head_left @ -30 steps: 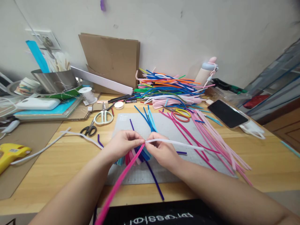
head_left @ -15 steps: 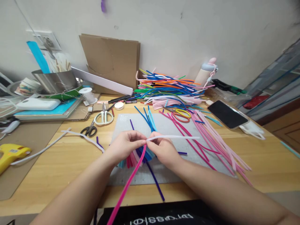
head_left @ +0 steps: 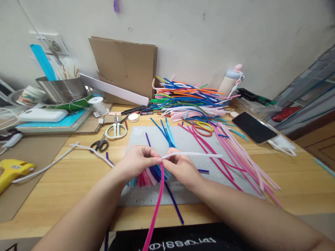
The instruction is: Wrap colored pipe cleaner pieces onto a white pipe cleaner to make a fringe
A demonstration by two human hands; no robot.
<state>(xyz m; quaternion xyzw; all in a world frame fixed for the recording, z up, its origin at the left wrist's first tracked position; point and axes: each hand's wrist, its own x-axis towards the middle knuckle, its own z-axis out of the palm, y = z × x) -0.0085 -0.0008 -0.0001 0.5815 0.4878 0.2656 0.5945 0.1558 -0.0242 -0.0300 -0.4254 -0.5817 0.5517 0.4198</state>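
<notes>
Over the mat, my left hand [head_left: 138,161] pinches the top of a hot-pink pipe cleaner [head_left: 157,202], whose long end hangs toward me. My right hand [head_left: 181,169] is closed beside it, thumb and finger on a white pipe cleaner [head_left: 196,154] that sticks out to the right. The fingertips of both hands almost meet, hiding the join. Beneath them shows a row of pipe cleaners, pink [head_left: 146,178], blue and purple, partly covered by the hands. Another white length [head_left: 95,150] emerges left of my left wrist; whether it is the same piece is hidden.
Around the grey cutting mat [head_left: 138,200] lie pink pipe cleaners [head_left: 243,157], cream-handled scissors [head_left: 116,130], black scissors [head_left: 99,144] and a phone [head_left: 254,127]. A yellow glue gun [head_left: 15,169] is at left. Behind stand a mixed pipe-cleaner pile [head_left: 193,101] and cardboard [head_left: 125,69].
The hanging end of the hot-pink pipe cleaner has swung to the right. My left hand has shifted slightly left, while my right hand stays nearly in place.
</notes>
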